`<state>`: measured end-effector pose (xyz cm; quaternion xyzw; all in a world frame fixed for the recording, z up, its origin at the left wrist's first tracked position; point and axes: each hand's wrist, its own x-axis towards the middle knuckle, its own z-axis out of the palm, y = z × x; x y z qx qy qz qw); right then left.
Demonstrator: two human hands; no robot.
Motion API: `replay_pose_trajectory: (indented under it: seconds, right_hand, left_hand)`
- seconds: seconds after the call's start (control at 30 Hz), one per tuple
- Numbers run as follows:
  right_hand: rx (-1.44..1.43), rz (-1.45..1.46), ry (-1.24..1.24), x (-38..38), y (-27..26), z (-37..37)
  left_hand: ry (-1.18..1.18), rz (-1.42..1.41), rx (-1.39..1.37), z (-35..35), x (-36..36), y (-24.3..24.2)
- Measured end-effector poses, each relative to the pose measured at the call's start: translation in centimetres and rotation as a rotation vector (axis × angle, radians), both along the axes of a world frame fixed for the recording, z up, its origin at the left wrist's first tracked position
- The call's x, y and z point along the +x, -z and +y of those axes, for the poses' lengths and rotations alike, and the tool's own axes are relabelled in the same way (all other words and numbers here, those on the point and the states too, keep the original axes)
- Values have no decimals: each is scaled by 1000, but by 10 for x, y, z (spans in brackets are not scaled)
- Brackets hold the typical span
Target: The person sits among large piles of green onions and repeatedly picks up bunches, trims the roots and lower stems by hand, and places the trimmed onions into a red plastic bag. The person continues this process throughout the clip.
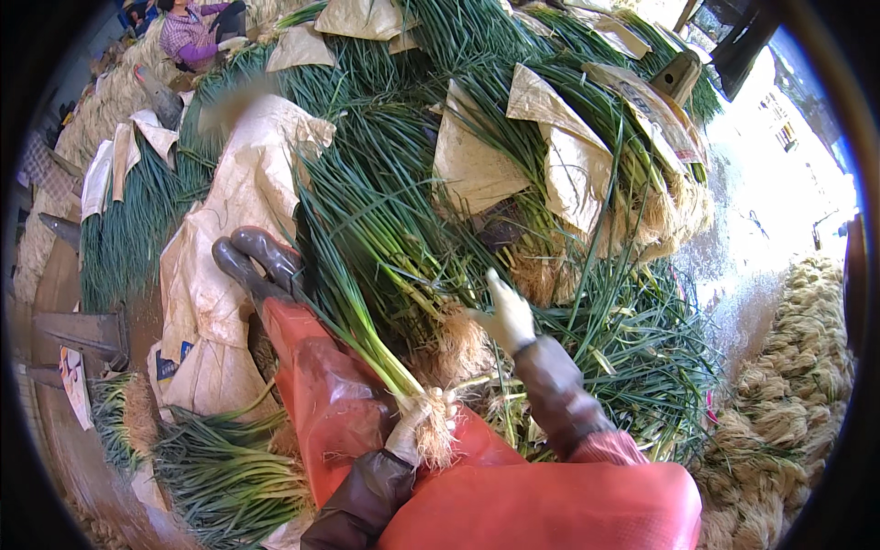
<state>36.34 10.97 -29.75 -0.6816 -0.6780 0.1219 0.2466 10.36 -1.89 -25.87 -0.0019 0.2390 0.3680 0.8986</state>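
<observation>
My gloved left hand (410,430) grips a small bunch of green onions (368,337) by the white stems, just above their pale roots. The bunch lies slanted over my red apron (323,371), its green leaves pointing up and away. My right hand (510,317), in a pale glove, reaches out to the right with its fingers apart and holds nothing. It is beside the brown roots (457,344) of a larger heap of green onions (392,254). Whether it touches them I cannot tell.
Loose green leaves (619,350) lie at my right. A pale woven sack (240,185) spreads beyond my boots (258,261). More onion bundles (234,474) rest at the lower left. Root-out stacks (790,385) line the right side. Another person (196,34) sits at the far left.
</observation>
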Motion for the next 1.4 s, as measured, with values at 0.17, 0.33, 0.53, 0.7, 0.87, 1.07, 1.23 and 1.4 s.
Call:
replay_pose_trajectory:
  seconds: [0.17,0.33,0.53,0.7,0.87,1.07,1.23,1.4]
  right_hand:
    - [-407,-237,161,-56,-1,127]
    - [-369,98,181,-22,52,140]
    - [-149,1085,387,22,15,42]
    - [61,1345,459,112,-54,-70]
    - [152,1397,1014,156,-79,-138]
    - [-36,1942,339,87,-86,-142]
    - [-236,1715,321,16,-99,-115]
    - [-455,1956,380,-16,-87,-113]
  left_hand:
    - [15,36,69,1,-2,-6]
    - [33,-14,39,6,-3,-5]
    - [41,-119,-10,11,4,-1]
    - [22,-103,1,11,8,-4]
    - [0,-45,-2,13,12,-6]
    - [102,-7,10,-1,31,-13]
    - [347,110,-100,-14,41,-16]
    - [187,206,19,-16,44,-12]
